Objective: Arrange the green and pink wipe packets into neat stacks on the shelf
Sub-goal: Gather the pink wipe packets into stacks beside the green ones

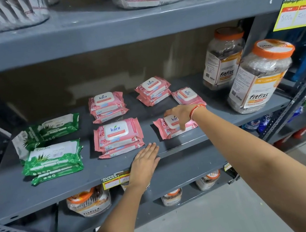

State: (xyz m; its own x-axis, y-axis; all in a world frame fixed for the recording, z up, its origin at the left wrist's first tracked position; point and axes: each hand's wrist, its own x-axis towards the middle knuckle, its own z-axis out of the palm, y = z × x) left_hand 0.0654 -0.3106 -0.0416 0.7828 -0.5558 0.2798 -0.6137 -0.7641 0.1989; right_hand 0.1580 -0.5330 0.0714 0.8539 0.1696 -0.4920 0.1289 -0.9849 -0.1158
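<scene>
On the grey shelf (75, 187), green wipe packets lie at the left: a front stack (51, 158) and a looser, overlapping back group (51, 129). Pink packets sit in three stacks, one at the middle front (118, 135), one at the middle back (106, 105) and one at the right back (152, 90). A single pink packet (188, 95) lies askew beside the last. My right hand (180, 115) grips another pink packet (165, 131) at the front right, fingers over its lid and thumb at its near edge. My left hand (145, 162) rests flat on the shelf's front edge, fingers together.
Two large orange-lidded jars (259, 76) (221, 60) stand at the shelf's right end. A yellow price tag (295, 9) hangs from the upper shelf, which holds wrapped goods. More jars (89, 202) sit on the shelf below. A metal upright (293, 101) stands at the right.
</scene>
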